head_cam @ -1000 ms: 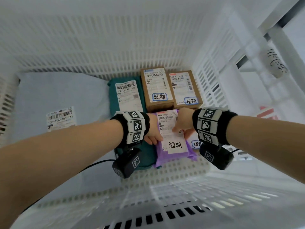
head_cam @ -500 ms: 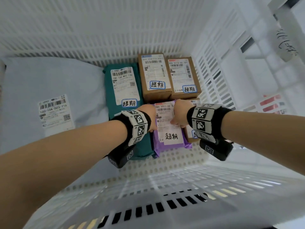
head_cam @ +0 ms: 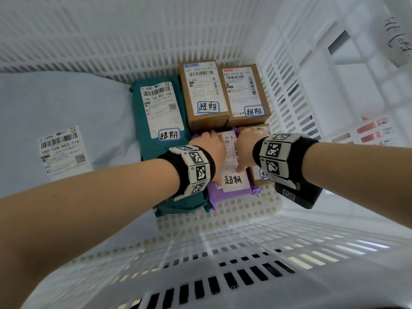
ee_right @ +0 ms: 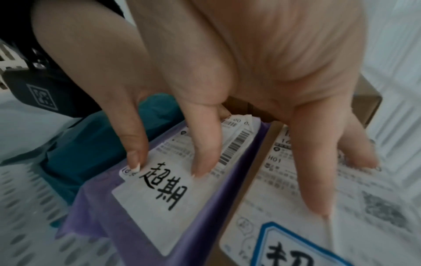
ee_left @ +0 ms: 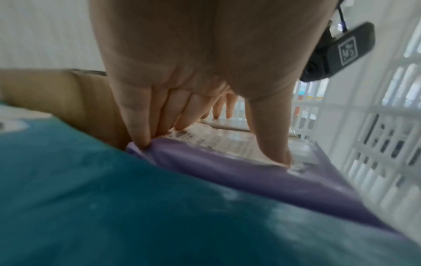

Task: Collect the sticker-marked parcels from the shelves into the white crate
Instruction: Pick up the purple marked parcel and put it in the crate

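A purple parcel [head_cam: 231, 192] with a handwritten white sticker lies on the floor of the white crate [head_cam: 287, 97]. It sits between a teal parcel [head_cam: 160, 112] and a small brown box [head_cam: 256, 180]. My left hand [head_cam: 214, 152] rests on it with straight fingers [ee_left: 141, 133] at the far left corner and the thumb on the label. My right hand [head_cam: 245, 148] touches the label of the purple parcel [ee_right: 205, 225] with its thumb. Its straight fingers [ee_right: 312, 189] lie on the brown box [ee_right: 284, 234].
Two more brown boxes [head_cam: 205, 94] [head_cam: 244, 92] with blue-framed stickers stand against the far wall. A large grey-blue bag [head_cam: 66, 112] fills the crate's left side. Perforated floor [head_cam: 223, 219] shows in front of the parcels. Shelving shows through the right wall.
The purple parcel has moved back and down to lie flat against the two far boxes. Both hands went with it, and the teal parcel's sticker has come into view.
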Demonstrator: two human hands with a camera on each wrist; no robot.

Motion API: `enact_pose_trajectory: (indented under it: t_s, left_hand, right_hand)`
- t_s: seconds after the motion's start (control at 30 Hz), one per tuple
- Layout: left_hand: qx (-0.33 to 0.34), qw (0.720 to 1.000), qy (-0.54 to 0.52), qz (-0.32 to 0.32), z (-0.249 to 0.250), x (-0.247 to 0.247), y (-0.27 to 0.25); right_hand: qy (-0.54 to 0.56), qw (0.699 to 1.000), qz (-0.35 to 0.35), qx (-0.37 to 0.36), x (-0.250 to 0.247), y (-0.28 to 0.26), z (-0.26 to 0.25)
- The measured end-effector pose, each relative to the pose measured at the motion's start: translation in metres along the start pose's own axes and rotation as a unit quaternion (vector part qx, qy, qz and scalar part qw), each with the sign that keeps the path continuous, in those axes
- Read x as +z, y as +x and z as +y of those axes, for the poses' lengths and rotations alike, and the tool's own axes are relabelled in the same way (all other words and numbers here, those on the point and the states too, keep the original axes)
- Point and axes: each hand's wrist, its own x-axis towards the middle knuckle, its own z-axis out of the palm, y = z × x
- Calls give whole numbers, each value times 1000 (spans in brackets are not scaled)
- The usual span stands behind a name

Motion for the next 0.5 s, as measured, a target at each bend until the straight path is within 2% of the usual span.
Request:
enact_pose_trajectory:
  t_s: [0.07, 0.2, 0.3, 0.5]
  left_hand:
    - [-9, 1000, 6, -14, 2, 1, 4]
    - [-13, 999, 6, -52, 3, 2, 13]
    - [-12, 998, 8, -61, 5, 2, 17]
    - [-5, 999, 15, -36, 4, 2, 11]
  right_hand:
    - [-13, 999, 6, -33, 3, 1, 2]
    - [36, 997, -17, -70, 0, -1, 8]
    - [45, 996, -22, -73, 0, 0, 8]
    - [32, 998, -28, -50, -7, -4, 5]
